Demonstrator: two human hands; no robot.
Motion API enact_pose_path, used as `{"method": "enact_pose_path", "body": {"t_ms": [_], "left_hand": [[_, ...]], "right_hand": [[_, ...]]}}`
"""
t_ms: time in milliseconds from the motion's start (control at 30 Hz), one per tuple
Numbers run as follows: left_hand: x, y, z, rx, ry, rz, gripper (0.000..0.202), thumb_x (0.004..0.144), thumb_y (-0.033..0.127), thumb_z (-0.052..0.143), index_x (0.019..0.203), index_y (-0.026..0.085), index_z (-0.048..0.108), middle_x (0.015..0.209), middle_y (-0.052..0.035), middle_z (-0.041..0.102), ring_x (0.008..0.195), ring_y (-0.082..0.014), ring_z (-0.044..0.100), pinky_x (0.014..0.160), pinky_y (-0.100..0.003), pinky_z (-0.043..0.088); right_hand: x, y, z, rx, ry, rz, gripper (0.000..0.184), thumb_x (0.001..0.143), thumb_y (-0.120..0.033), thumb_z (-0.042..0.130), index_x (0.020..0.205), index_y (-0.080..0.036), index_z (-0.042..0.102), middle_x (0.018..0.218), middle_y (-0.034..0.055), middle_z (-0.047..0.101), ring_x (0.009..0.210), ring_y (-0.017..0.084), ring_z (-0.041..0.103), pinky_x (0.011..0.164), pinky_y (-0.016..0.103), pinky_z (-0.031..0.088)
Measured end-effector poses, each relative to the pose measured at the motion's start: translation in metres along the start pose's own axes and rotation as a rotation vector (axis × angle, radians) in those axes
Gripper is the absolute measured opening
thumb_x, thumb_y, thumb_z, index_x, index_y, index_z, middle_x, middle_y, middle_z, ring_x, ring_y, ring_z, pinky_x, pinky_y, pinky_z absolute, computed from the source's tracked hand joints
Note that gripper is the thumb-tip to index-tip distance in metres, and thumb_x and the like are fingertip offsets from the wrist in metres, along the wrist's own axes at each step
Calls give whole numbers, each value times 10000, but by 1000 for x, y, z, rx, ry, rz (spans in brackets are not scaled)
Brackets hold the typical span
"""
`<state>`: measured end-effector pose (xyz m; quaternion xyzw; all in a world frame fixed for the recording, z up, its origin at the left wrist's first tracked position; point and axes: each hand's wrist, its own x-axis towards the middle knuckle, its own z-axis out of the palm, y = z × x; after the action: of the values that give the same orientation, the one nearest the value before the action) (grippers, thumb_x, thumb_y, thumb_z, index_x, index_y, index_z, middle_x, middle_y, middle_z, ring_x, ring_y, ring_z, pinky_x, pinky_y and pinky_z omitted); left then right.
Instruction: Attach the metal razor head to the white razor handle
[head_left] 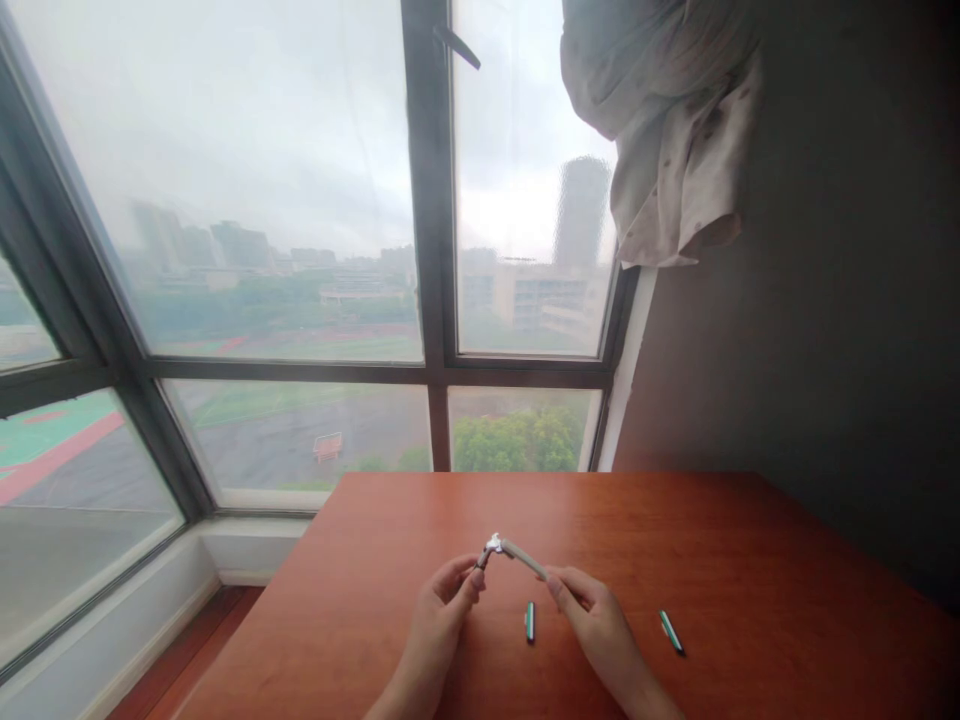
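Both my hands are raised just above a reddish-brown wooden table (750, 560). My right hand (592, 615) pinches the lower end of a slim grey stick-like device (523, 556). My left hand (448, 600) pinches a small silvery part (489, 548) at the device's upper tip. Two short green-and-white batteries lie on the table: one (530, 621) between my hands, the other (671, 632) to the right of my right hand.
The table stands against a dark wall (847, 300) on the right. Behind it is a large dark-framed window (431, 250) with a knotted pale curtain (664, 130) at upper right. A white sill and wooden floor (187, 650) lie to the left.
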<state>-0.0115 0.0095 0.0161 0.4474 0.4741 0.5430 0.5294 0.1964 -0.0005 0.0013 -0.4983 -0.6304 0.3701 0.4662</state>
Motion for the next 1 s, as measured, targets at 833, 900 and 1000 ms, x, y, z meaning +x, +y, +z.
{"method": "enact_pose_path", "body": {"t_ms": [833, 900, 1000], "left_hand": [[3, -20, 5, -266, -140, -147, 429, 643, 458, 789, 893, 124, 688, 582, 14, 543, 483, -63, 411, 461, -172, 263], [3, -21, 6, -276, -143, -149, 427, 647, 453, 788, 897, 123, 685, 567, 22, 527, 473, -60, 398, 456, -174, 255], [3, -23, 6, -288, -153, -153, 420, 650, 448, 788, 889, 120, 681, 560, 27, 513, 460, -55, 375, 447, -176, 239]], "right_hand": [[0, 3, 4, 7, -2, -56, 369, 889, -480, 494, 881, -174, 700, 711, 18, 544, 691, 172, 499, 613, 241, 374], [1, 4, 5, 6, -8, -63, 366, 890, -476, 494, 885, -175, 702, 712, 18, 549, 689, 170, 500, 612, 240, 373], [1, 6, 5, 12, -4, -66, 355, 890, -470, 500, 895, -180, 704, 733, 23, 575, 699, 172, 512, 621, 240, 379]]}}
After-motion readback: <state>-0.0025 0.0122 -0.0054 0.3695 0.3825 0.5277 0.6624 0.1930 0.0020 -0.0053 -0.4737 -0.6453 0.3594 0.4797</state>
